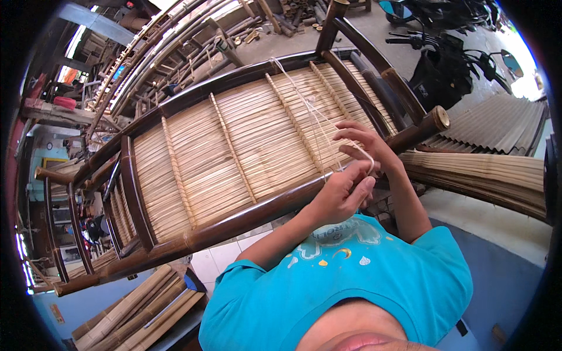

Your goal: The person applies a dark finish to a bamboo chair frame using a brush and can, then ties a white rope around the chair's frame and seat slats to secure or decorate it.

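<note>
A long dark-brown bamboo furniture frame [263, 205] lies slantwise before me, with a seat panel of pale bamboo slats [252, 134]. Several twisted bindings cross the slats. White cord [309, 104] runs from the far rail over the panel to my hands, its strands crossing midway. Curled at the near rail, my left hand [345, 190] pinches the cord between thumb and fingers. Close above it, my right hand [370, 146] has bent, slightly spread fingers with the cord drawn across them. A loop of cord bows out between both hands. The fingertips' exact grip is partly hidden.
Bamboo poles and pieces [216, 44] crowd the far left floor. Motorbikes [445, 64] stand at the far right, near corrugated sheets [497, 123]. Long split-bamboo strips [480, 175] lie right of me; more bamboo lengths [134, 310] lean at lower left. Frame posts [333, 23] rise at the right end.
</note>
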A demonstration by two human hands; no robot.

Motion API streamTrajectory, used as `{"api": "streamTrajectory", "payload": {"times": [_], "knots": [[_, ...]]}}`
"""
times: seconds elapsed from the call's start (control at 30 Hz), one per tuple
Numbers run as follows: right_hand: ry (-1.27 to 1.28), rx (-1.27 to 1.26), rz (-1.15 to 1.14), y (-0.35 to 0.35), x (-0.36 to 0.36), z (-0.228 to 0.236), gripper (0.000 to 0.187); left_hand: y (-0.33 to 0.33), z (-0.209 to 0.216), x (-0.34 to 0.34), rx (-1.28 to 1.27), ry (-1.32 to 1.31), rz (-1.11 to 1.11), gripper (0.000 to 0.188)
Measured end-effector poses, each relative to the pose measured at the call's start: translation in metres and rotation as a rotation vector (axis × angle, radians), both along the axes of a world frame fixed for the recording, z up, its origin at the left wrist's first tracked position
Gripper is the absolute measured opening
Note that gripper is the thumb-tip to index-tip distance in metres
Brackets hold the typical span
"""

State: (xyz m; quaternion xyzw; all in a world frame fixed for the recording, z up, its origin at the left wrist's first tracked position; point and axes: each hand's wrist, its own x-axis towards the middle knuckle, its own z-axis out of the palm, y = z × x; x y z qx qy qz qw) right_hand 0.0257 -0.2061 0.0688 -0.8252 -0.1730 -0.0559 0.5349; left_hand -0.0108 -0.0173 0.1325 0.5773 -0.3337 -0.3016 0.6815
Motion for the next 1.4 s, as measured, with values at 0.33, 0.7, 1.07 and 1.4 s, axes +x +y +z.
{"api": "streamTrajectory", "payload": {"times": [0.33, 0.7, 1.07, 1.4], "knots": [[0.268, 0.870, 0.456, 0.033, -0.127, 0.040, 0.029, -0.043, 0.086, -0.056, -0.342, -0.235, -0.437, 0.080], [-0.150, 0.851, 0.420, -0.102, -0.286, 0.153, 0.027, -0.063, -0.050, -0.033, 0.296, -0.859, -0.393, 0.053], [-0.262, 1.707, 0.198, -0.075, -0.203, 0.113, 0.021, 0.007, -0.050, 0.303, 0.110, 0.120, 0.559, 0.056], [-0.320, 1.406, 0.021, -0.061, -0.214, 0.124, 0.026, 0.010, -0.067, 0.384, 0.763, -0.681, 0.464, 0.055]]}}
